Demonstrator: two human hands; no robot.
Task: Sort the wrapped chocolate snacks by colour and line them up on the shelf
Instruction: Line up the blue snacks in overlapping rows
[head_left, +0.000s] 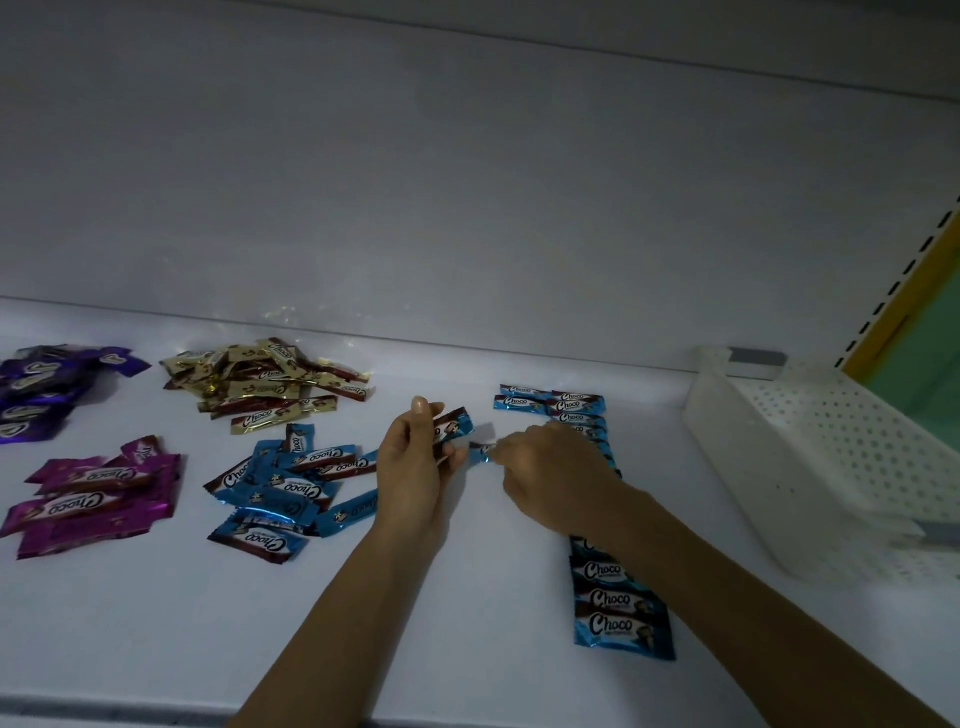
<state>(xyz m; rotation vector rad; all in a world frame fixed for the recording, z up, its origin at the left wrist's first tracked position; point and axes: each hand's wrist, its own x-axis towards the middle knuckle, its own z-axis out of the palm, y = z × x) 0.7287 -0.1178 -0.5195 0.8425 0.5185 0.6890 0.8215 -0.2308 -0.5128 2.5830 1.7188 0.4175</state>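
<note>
We count 4 loose heaps on the white shelf (467, 597): dark purple heap (36, 395), gold heap (260, 384), magenta heap (93, 499), blue heap (285, 488). There's also 1 blue row (621, 618) at right, partly under our R arm. L hand (415, 467) grips 1 blue snack (454, 423). R hand (550, 467) pinches a 2nd blue wrapper end (480, 449). 1 white perforated basket (831, 457) sits far right, near the back wall (467, 182).

Four snack heaps (260, 387), one row (621, 631), one basket (753, 467).
</note>
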